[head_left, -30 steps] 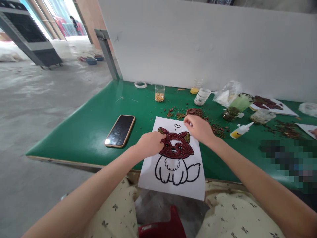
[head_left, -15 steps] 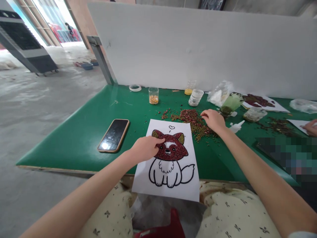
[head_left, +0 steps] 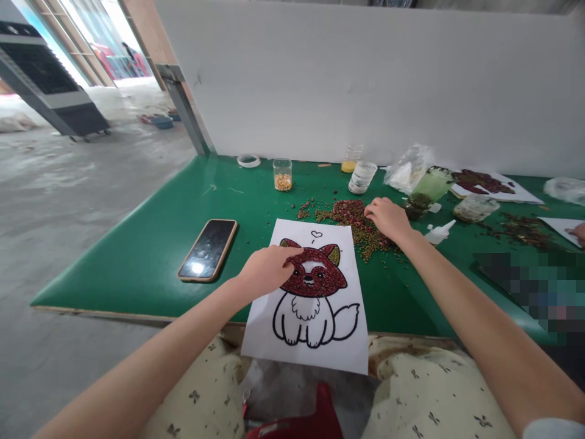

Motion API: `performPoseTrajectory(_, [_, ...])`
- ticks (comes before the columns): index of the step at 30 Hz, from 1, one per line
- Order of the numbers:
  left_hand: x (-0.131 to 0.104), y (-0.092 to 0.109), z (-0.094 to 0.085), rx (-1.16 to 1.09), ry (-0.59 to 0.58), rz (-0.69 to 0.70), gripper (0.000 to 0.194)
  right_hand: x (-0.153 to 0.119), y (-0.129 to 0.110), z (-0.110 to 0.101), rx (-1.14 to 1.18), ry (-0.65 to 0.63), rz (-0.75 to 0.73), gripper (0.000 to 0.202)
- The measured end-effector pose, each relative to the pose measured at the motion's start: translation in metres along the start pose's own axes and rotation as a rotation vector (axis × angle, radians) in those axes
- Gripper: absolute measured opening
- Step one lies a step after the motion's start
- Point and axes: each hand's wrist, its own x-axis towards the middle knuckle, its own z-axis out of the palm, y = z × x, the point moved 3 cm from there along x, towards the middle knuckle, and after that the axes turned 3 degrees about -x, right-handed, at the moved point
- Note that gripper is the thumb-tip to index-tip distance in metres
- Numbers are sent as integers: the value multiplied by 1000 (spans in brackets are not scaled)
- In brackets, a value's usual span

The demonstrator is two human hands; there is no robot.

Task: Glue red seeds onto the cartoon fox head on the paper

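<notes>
A sheet of paper [head_left: 260,329] with a cartoon fox drawing lies at the table's front edge, its lower end overhanging. The fox's head [head_left: 304,289] is filled with red beans, the inner ears with green ones; body and tail are bare outlines. My left hand [head_left: 267,268] rests on the sheet's left side, index finger stretched over the forehead, other fingers curled. At the right edge of a loose pile of red and green beans [head_left: 350,213] is my right hand [head_left: 388,217], fingertips bent together. Whatever they pinch is too small to make out.
A phone [head_left: 208,250] lies left of the sheet. Behind are a cup of corn kernels [head_left: 283,177], a white-wrapped cup [head_left: 362,178] and a tilted green container [head_left: 429,189]. A glue bottle [head_left: 440,232] lies right of my hand. Another person's hand [head_left: 578,233] shows at far right.
My right hand has shifted slightly left and its fingers have lowered to the bean pile. My left index finger has moved a little up the fox's forehead.
</notes>
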Motion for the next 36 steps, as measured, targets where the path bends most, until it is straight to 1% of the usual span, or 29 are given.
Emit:
performPoseTrajectory(4, [1,-2,-1,-5,44,6,49,3,-1,0,-24,-35,-8,19])
performPoseTrajectory(10, [1,-2,-1,3,26,0,48,7,-4,-6,-55,-94,5,21])
performPoseTrajectory(13, [1,-1,-2,-1,28,6,48,7,-4,-9,-52,-117,35,21])
performPoseTrajectory(18, [-1,0,-3,-14,21,21,46,7,-3,-13,-22,-103,120,24])
performPoseTrajectory(25, [-1,1,-4,-5,11,15,47,7,-5,-7,-4,-141,100,20])
performPoseTrajectory(30, [-1,0,-4,-10,13,29,47,5,-6,-9,-11,-155,108,22])
performPoseTrajectory(36, [-2,0,-4,-22,17,36,46,4,-6,-13,-38,-93,96,22])
